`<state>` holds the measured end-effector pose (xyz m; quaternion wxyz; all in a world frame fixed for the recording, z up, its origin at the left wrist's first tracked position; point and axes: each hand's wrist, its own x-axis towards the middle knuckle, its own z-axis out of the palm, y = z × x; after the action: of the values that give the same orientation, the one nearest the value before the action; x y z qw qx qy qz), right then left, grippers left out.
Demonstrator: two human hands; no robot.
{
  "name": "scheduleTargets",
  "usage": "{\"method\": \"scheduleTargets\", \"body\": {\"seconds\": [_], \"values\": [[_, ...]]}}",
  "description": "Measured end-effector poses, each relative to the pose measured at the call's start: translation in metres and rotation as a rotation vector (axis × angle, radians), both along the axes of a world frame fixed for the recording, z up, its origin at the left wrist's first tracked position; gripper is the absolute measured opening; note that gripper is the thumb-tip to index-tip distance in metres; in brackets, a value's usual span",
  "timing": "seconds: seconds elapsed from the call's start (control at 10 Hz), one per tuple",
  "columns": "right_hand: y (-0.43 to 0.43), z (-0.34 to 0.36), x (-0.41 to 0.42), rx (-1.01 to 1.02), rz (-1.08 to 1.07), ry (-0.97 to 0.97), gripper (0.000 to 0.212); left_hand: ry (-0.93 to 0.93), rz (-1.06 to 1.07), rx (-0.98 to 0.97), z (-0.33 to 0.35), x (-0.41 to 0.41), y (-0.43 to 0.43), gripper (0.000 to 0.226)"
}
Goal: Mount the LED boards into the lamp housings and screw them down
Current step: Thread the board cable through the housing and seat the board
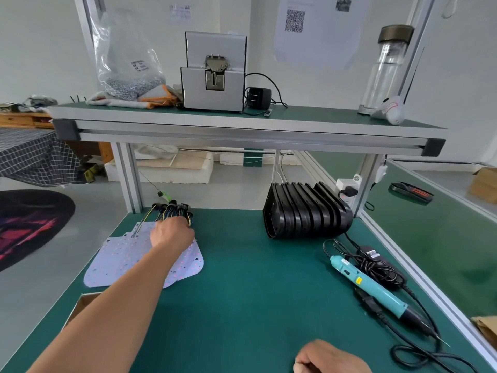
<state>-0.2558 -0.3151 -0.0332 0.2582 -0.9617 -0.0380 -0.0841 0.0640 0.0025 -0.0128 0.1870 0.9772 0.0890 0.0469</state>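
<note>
A stack of white LED boards (pixel 185 265) with red dots lies at the left of the green mat, their wires and black connectors (pixel 172 207) bunched at the far end. My left hand (pixel 170 232) reaches over the stack, fingers curled at the wire bundle; the fingertips are hidden. A row of black lamp housings (pixel 306 211) stands on edge at the back right. The teal electric screwdriver (pixel 376 290) lies on the mat at the right. My right hand (pixel 328 358) rests near the front edge, fingers curled, holding nothing visible.
A screw feeder (pixel 213 74) and a bag of screws (pixel 129 57) sit on the upper shelf (pixel 242 125). A black power adapter and coiled cable (pixel 376 262) lie beside the screwdriver. A cardboard box (pixel 80 305) is at the front left edge.
</note>
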Motion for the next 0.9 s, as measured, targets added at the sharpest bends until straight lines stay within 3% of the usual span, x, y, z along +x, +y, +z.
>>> {"method": "scheduleTargets", "body": {"seconds": [0.1,0.2,0.3,0.4,0.5,0.7,0.8,0.9], "values": [[0.006,-0.007,0.000,-0.017,0.005,-0.005,0.044,-0.030,0.017,-0.286,0.007,-0.005,-0.006,0.013],[0.017,-0.011,0.002,-0.116,0.058,-0.154,0.019,-0.131,0.018,-0.481,0.013,-0.018,-0.016,0.012],[0.016,-0.012,0.003,-0.066,0.031,-0.136,0.016,-0.166,-0.042,-0.538,0.019,-0.036,-0.030,0.012],[0.012,-0.012,0.004,-0.069,0.009,-0.129,0.012,-0.155,-0.067,-0.473,0.023,-0.050,-0.046,0.016],[0.010,-0.010,0.004,-0.014,0.012,0.004,0.026,-0.190,-0.103,-0.380,0.025,-0.072,-0.068,0.030],[0.008,0.003,0.005,0.000,-0.009,0.165,0.014,-0.181,-0.174,-0.322,0.013,-0.138,-0.103,0.027],[0.009,0.004,0.006,0.076,-0.035,0.217,0.005,-0.124,-0.202,-0.420,0.003,-0.162,-0.102,0.020],[0.002,0.005,0.013,0.295,-0.056,0.275,0.013,-0.022,-0.308,-0.640,0.000,-0.168,-0.096,0.016]]}}
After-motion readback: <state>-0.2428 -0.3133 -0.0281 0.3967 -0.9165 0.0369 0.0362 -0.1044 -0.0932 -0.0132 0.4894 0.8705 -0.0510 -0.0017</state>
